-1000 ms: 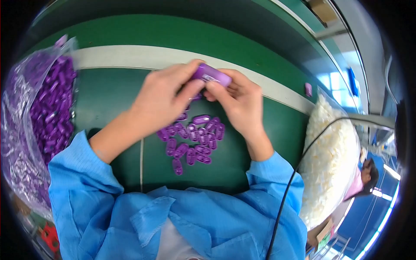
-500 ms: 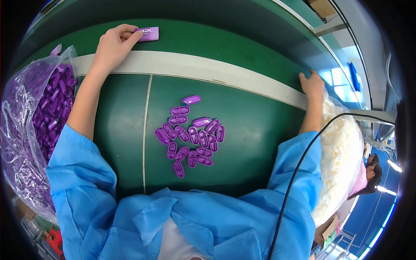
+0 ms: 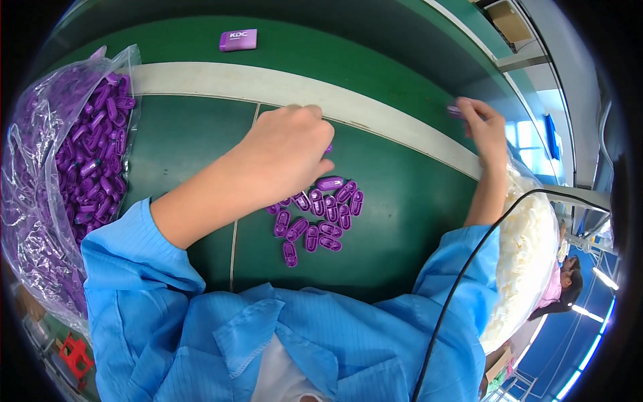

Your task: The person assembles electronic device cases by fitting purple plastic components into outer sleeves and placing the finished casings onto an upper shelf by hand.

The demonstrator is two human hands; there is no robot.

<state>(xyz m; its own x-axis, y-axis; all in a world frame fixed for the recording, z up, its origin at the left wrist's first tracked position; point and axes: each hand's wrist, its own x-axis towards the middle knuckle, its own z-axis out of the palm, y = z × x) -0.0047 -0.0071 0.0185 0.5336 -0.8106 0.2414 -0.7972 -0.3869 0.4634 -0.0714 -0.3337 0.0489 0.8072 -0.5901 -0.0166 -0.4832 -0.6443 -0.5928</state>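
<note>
My left hand [image 3: 288, 151] is curled above the far side of a loose group of purple oval plastic shells [image 3: 312, 238] on the green table. A bit of one purple shell [image 3: 328, 149] shows between its thumb and curled fingers; the rest is hidden by the hand. At the far right, my right hand [image 3: 487, 130] pinches a small purple piece [image 3: 455, 110] by its end. Most of the group lies with the hollow side up; one shell [image 3: 330, 183] shows its smooth back. A flat light-purple block [image 3: 238, 40] with white print lies alone on the far green strip.
A clear bag [image 3: 40, 194] full of purple shells stands at the left, and a bag of white pieces [image 3: 522, 261] at the right. A pale rail [image 3: 221, 72] crosses the table. A black cable [image 3: 462, 258] hangs over my right sleeve. Another person [image 3: 559, 288] is beyond.
My left hand has let go of the light-purple block and come right and nearer, onto the shells. A purple piece now shows in my right hand's fingers. The view has shifted slightly.
</note>
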